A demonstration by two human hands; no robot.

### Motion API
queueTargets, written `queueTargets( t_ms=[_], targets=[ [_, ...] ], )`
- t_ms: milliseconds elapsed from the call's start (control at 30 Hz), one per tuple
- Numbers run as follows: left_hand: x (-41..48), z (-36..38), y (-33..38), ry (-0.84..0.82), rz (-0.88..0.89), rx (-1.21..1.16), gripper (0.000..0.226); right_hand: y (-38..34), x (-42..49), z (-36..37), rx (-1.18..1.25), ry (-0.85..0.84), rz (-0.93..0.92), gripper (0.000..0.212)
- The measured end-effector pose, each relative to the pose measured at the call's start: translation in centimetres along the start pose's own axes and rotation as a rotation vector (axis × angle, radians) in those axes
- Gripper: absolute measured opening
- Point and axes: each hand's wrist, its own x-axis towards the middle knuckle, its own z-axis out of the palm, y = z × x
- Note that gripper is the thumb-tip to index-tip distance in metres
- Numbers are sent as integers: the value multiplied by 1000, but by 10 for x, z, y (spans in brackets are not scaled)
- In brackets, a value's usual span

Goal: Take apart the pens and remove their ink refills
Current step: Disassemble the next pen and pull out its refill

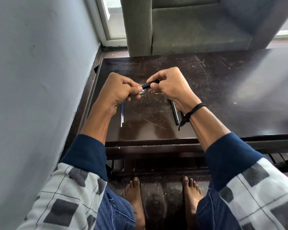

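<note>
Gripping one end of a black pen [149, 85], the right hand [170, 87] curls its fingers and thumb round the barrel. The left hand [123, 88] pinches the other end between its thumb and bent fingers. The pen lies almost level between the two hands, tilted slightly up toward the right, and is held above the dark table [156, 131] without touching it. Beneath the left wrist, thin ink refills [122, 116] lie side by side on the table top, pointing toward the near edge; their exact number cannot be told. Under the right wrist a black pen barrel [175, 114] also lies on the table, its threaded end toward the near edge. A black cord bracelet [194, 111] circles the right wrist. Beyond the table stands a grey armchair [198, 30], and a pale wall [40, 63] runs along the left. Bare feet [134, 196] rest on the floor below the table's near edge.
</note>
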Motion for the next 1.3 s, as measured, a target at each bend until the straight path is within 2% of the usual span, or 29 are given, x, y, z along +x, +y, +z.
queueTargets(
  t_ms=[267,433,533,633,733,833,933,1100,1300],
  targets=[
    [-1,3,0,-25,29,-5,6,6,0,-1,12,21,-7,17],
    [3,2,-4,-77,13,31,6,6,1,-4,-36,-45,-9,17],
    [6,0,-3,-88,38,24,6,5,4,-6,17,-42,-7,22],
    [12,-7,-12,11,43,53,5,10,6,-10,50,45,26,23],
    [15,-17,-21,110,11,43,1,18,10,-15,-39,151,20,20],
    [17,-26,-23,139,-11,-39,5,22,12,-14,-118,210,19,15],
    [19,-29,-20,183,-31,-74,6,22,17,-9,-152,231,34,12],
    [24,-32,-23,238,-61,-72,9,23,63,3,-176,276,103,19],
    [28,-35,-30,205,-66,-33,10,25,105,29,-324,213,203,18]
  ],
)
